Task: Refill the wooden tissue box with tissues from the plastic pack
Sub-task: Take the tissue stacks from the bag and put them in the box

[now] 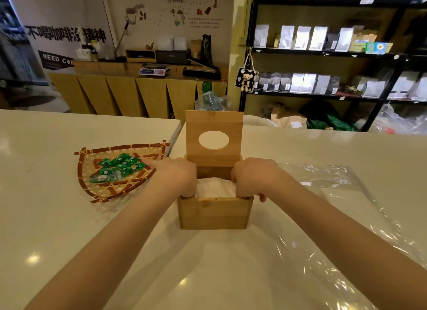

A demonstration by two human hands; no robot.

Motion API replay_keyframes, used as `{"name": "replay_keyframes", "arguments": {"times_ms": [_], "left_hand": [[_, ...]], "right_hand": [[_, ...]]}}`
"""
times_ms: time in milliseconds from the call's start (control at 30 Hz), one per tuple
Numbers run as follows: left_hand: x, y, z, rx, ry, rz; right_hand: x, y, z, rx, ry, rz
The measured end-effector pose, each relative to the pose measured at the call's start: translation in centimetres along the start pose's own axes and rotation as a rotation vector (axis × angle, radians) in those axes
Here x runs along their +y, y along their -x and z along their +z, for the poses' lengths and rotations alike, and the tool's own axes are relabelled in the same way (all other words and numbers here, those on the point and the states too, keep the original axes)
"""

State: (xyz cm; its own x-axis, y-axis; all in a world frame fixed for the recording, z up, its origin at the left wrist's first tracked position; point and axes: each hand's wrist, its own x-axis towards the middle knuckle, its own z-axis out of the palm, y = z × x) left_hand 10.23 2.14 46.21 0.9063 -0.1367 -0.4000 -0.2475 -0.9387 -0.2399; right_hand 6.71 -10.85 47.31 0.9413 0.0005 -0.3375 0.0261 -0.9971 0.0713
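Observation:
The wooden tissue box (213, 214) stands in the middle of the white table, its lid (214, 125) with an oval hole hinged upright at the back. A stack of white tissues (215, 188) lies inside the box. My left hand (179, 175) has its fingers down inside the box at the left end of the stack. At the right end, my right hand (251, 178) reaches in the same way, its fingers curled on the tissues. The clear plastic pack (328, 194) lies flat and crumpled on the table to the right of the box.
A woven bamboo tray (92, 189) with several green wrapped candies sits left of the box, touching my left hand. A gap between two tables runs behind the box. Shelves with bags and a wooden counter stand farther back.

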Motion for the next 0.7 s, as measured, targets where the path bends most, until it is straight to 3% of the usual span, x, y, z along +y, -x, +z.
{"name": "replay_keyframes", "arguments": {"times_ms": [133,267,333,400,500,700], "left_hand": [[-1.4,0.4,-0.3,0.024,0.124,0.094],[-0.3,3.3,-0.3,0.492,0.184,0.105],[1.2,4.3,-0.4,0.584,0.306,0.208],[2.6,4.7,-0.8,0.348,0.455,0.283],[4.1,4.4,-0.8,-0.035,0.465,0.217],[4.6,4.4,-0.1,-0.141,0.562,0.146]], "right_hand": [[1.4,0.7,-0.7,-0.036,-0.272,-0.053],[3.7,2.2,-1.8,0.193,-0.482,-0.100],[4.7,2.8,-1.8,0.268,-0.589,-0.085],[5.7,3.6,-1.2,0.292,-0.654,-0.057],[7.4,4.9,0.4,0.296,-0.707,-0.028],[10.3,7.1,3.3,0.291,-0.837,0.015]]}}
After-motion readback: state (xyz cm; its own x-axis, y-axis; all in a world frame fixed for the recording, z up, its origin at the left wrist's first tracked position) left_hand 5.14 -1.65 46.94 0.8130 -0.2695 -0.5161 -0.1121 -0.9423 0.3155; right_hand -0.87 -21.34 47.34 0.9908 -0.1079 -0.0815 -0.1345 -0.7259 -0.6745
